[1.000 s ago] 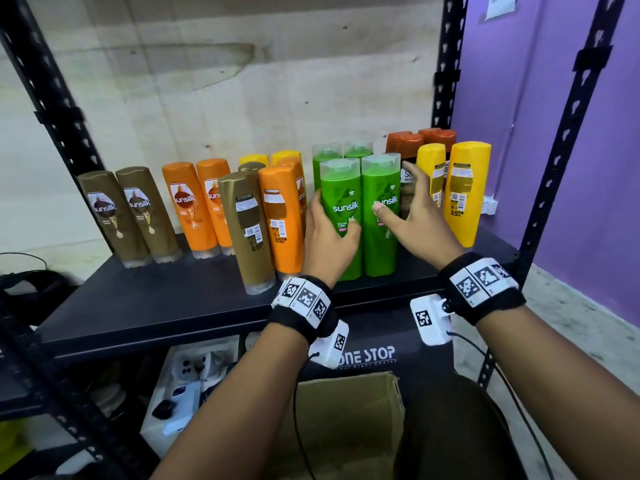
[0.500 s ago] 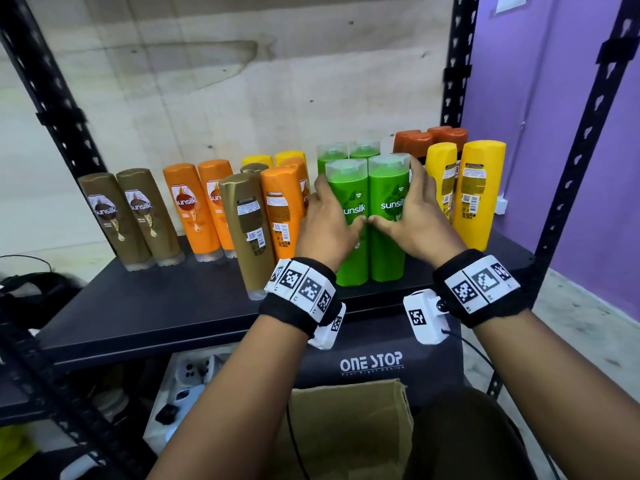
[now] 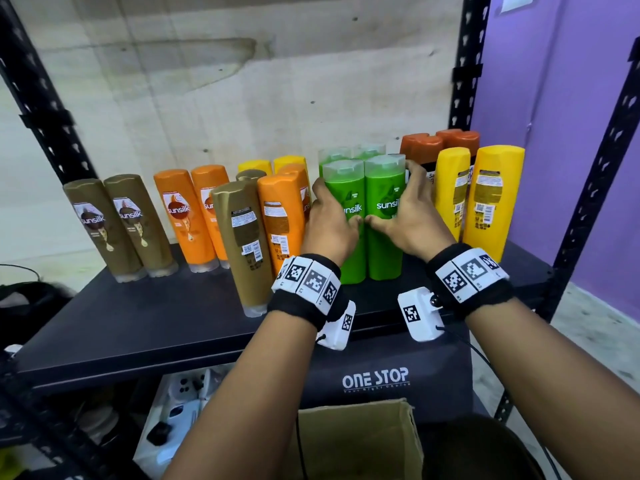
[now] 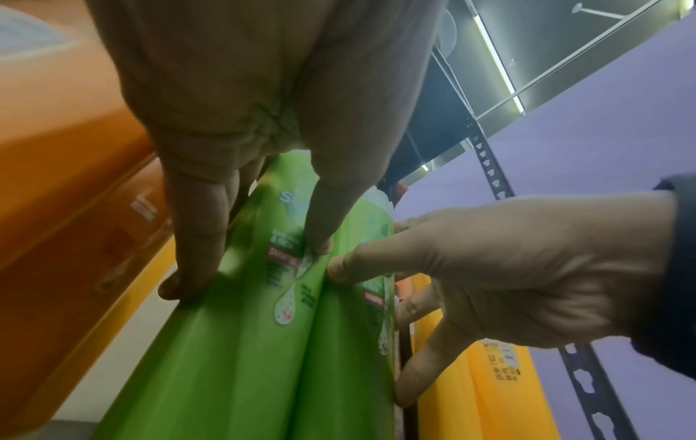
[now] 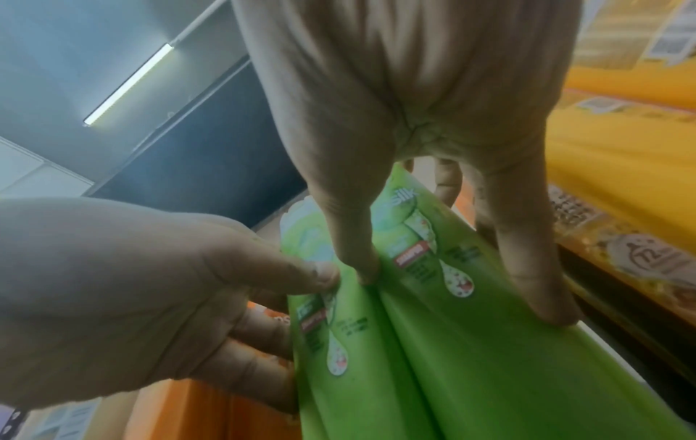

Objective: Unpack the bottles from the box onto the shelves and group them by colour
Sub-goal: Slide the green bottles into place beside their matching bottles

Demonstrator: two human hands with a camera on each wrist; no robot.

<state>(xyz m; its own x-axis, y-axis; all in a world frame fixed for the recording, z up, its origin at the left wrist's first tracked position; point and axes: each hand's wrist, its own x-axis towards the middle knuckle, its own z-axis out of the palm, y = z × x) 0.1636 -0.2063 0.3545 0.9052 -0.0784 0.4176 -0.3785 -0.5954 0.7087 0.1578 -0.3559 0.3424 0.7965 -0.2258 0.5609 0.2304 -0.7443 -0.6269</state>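
Green plastic, glossy and slick-looking: the two front green shampoo bottles with translucent flip caps [image 3: 363, 216] stand upright and touching side by side on the dark shelf board [image 3: 138, 323], right of centre, with two more green bottles [image 3: 349, 154] just behind them. Each one's long axis runs vertical, cap at the top, and the printed front label faces the near edge.

The left hand [image 3: 329, 226] is wrapped round the left bottle, fingers down its left flank and thumb across the front; the right hand [image 3: 405, 220] mirrors it on the right bottle. Both are grasping, and the two thumbs nearly meet at the seam between the bottles.

My judgement of the risks: these bottles are tall on narrow bases, so a push applied high up could tip them into the back pair rather than slide them. The left fingers sit close against the orange squeeze bottle turned label-back [image 3: 284, 216], and the right fingers reach toward the rust-capped bottles [image 3: 440, 147] and the two tall yellow bottles [image 3: 479, 195]; a careless withdrawal could knock any of these.

Further left, one olive-gold bottle [image 3: 242, 244] stands forward among the orange ones, away from its pair at the far left [image 3: 117, 223]. The open cardboard box [image 3: 360, 441] lies below the shelf's near edge.
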